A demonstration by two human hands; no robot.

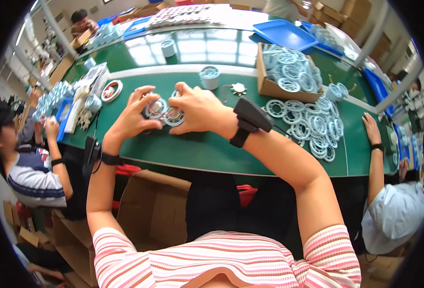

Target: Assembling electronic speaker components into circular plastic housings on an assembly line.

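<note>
Over the green bench top [207, 153], my left hand [129, 117] is closed around a light-blue round part [155, 109] with a grey middle and a thin red wire. My right hand [200, 110] grips a similar light-blue round part [174, 116] by its rim. The two parts are side by side, close together or touching; the fingers partly cover both. Beyond my right hand stands a light-blue cup-shaped housing [210, 79]. A small white star-shaped piece [239, 88] with a thin wire lies to its right.
A cardboard box [288, 91] of light-blue rings stands at the right, with a loose ring pile [315, 125] before it. A tape roll [111, 90] lies at the left. Another housing [168, 48] stands farther back, near a blue tray [285, 34]. People sit at both sides.
</note>
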